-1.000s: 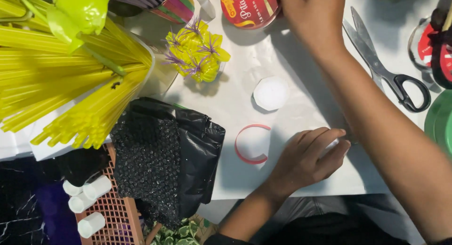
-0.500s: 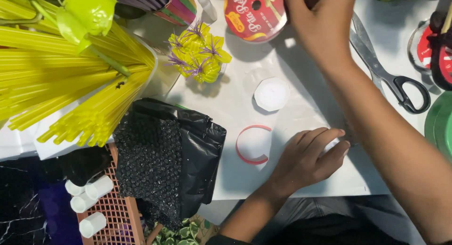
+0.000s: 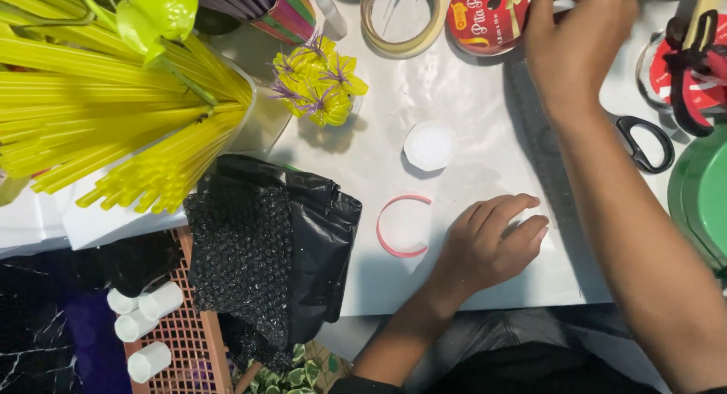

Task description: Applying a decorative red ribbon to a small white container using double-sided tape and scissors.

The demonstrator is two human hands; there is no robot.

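White paper sheet lies pinned under the flat, open-fingered left hand, while beyond it the right hand, its grip unclear, reaches just beside the red ribbon spool.

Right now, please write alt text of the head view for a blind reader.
The left hand rests flat on white paper, beside a pink plastic ring. The right hand reaches toward a red ribbon spool; yellow straws lie left.

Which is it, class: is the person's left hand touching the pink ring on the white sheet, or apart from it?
Apart. The head view shows bare white sheet between the left hand, which rests palm down, and the pink ring beside it.
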